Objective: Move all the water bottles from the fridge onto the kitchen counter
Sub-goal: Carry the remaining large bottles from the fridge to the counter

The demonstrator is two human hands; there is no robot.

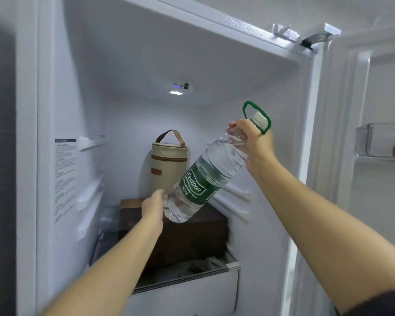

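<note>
A large clear water bottle (205, 176) with a green label, white cap and green carry loop hangs tilted inside the open fridge (128, 65), cap up to the right. My right hand (253, 142) grips its neck just below the cap. My left hand (154, 205) holds its base from the left. The bottle is off the shelf, above a dark box. No other water bottle shows in this view.
A beige cylindrical bag (169, 163) with a brown strap stands behind the bottle on a dark brown box (192, 233). A white drawer (187, 290) sits below. The fridge door (374, 110) is open on the right with a clear door bin (374, 140).
</note>
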